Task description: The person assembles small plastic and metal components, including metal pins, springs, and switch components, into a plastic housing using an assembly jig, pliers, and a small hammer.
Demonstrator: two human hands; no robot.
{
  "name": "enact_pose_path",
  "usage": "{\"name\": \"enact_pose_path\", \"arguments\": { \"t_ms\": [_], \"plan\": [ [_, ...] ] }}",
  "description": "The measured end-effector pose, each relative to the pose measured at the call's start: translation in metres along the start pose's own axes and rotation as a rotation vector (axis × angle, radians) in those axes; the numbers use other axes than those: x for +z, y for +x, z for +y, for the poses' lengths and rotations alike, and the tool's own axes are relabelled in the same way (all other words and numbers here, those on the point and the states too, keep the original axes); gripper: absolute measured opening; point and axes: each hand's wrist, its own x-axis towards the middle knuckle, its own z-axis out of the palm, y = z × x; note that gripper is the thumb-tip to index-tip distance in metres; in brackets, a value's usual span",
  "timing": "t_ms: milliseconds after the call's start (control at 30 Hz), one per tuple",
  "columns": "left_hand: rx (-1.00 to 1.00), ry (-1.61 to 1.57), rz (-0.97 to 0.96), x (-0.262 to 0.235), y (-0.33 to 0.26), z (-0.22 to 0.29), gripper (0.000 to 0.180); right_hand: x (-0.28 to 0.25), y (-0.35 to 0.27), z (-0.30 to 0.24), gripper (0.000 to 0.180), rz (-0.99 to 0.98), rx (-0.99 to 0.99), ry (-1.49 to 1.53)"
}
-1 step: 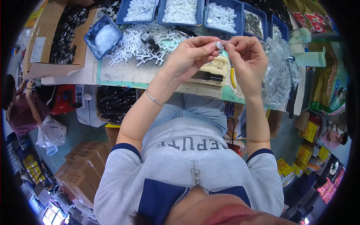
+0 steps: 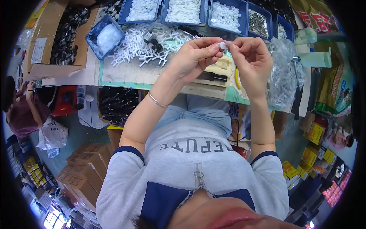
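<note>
Over the workbench, my left hand [image 2: 198, 57] pinches a small white round plastic piece [image 2: 222, 45] between thumb and fingertips. Facing it, my right hand [image 2: 251, 57] is closed in a pinch at the other side of that piece, on a thin pale stem-like part too small to name. The two hands' fingertips almost meet. Below them lies a cream-coloured block fixture [image 2: 219, 68], with a black tool [image 2: 213, 77] across it. To the left spreads a loose heap of white branched plastic parts [image 2: 133, 49], with a few black pieces on top.
Blue bins [image 2: 207, 17] of small white parts line the bench's far side, one with metal pins [image 2: 258, 23]. A cardboard box [image 2: 32, 70] of black parts stands left. Clear plastic bags [image 2: 284, 72] and a hammer-like tool [image 2: 297, 87] lie right. Another person [image 2: 28, 114] works far left.
</note>
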Motion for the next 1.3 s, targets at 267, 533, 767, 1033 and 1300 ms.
{"name": "enact_pose_path", "arguments": {
  "t_ms": [267, 533, 767, 1033, 1300],
  "plan": [
    [0.394, 0.465, 0.301, 0.009, -0.027, -0.018, 0.014, 0.003, -0.021, -0.004, 0.01, -0.057, 0.145, -0.144],
    [1.158, 1.788, -0.209, -0.012, -0.072, -0.033, 0.022, 0.0, -0.057, 0.001, 0.015, -0.298, 0.284, -0.336],
    [1.024, 1.96, -0.058, -0.035, -0.075, -0.039, 0.02, 0.005, -0.052, 0.041, 0.015, -0.381, -0.325, -0.836],
    [0.906, 1.984, 0.012, -0.058, -0.066, -0.036, 0.024, 0.006, -0.046, 0.065, 0.013, -0.465, -0.444, -0.997],
    [0.911, 2.027, 0.023, -0.054, -0.054, -0.038, 0.017, 0.007, -0.039, 0.052, 0.013, -0.475, -0.256, -0.976]
  ]
}}
